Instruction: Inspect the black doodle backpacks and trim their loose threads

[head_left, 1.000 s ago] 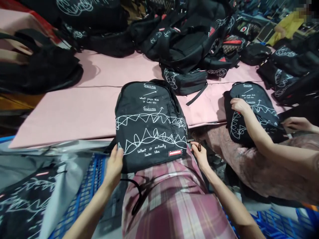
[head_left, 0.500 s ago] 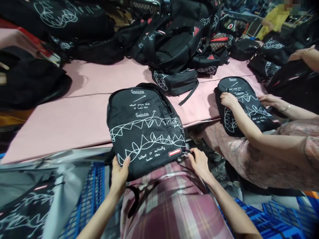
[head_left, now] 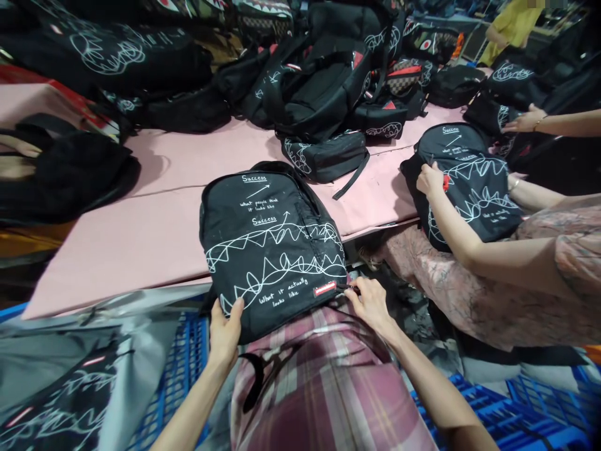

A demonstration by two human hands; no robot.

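A black backpack [head_left: 275, 250] with white printed lettering and scribbled lines rests partly on my lap and partly on the pink tabletop, front facing up. My left hand [head_left: 226, 329] is closed on its lower left edge, thumb on the front panel. At the lower right corner my right hand [head_left: 369, 302] is closed around small dark thread snips [head_left: 351, 289], mostly hidden by the fingers. Their tip is close beside the red label [head_left: 325, 288] on the backpack. A plaid apron or skirt [head_left: 323, 382] lies beneath the bag.
Black bags [head_left: 319, 81] are heaped along the back of the pink table [head_left: 126, 219]. To the right, a co-worker's hand [head_left: 429, 180] holds a similar backpack [head_left: 469, 188]. Blue crates [head_left: 176, 363] stand below on both sides. Another bag [head_left: 61, 407] lies lower left.
My right hand and the snips have shifted slightly left, along the bag's lower right corner. The left hand keeps its grip. The co-worker's backpack has been moved and tilted.
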